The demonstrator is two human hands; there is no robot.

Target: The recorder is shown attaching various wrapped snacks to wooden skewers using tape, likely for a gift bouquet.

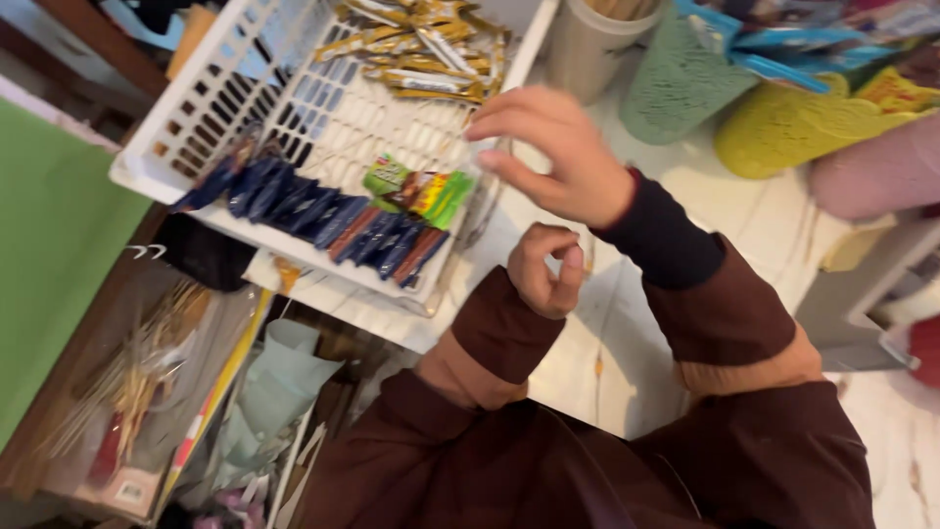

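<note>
both hands (548, 211) hover by white basket (323, 118), tilted diagonally.

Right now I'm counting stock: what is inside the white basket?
In the white basket: dark blue sachets along the near edge, green packets beside them, yellow-gold sachets at the far end. The right hand covers one corner.

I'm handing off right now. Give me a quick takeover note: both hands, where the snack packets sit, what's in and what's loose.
Right hand: open, fingers spread, at the white basket's right edge; whether it holds anything is unclear.
Left hand: curled shut just below it, over the white counter.
In the basket: dark blue packets in a row, green packets, gold packets at the far end.
No packets lie loose on the counter in view.
</note>
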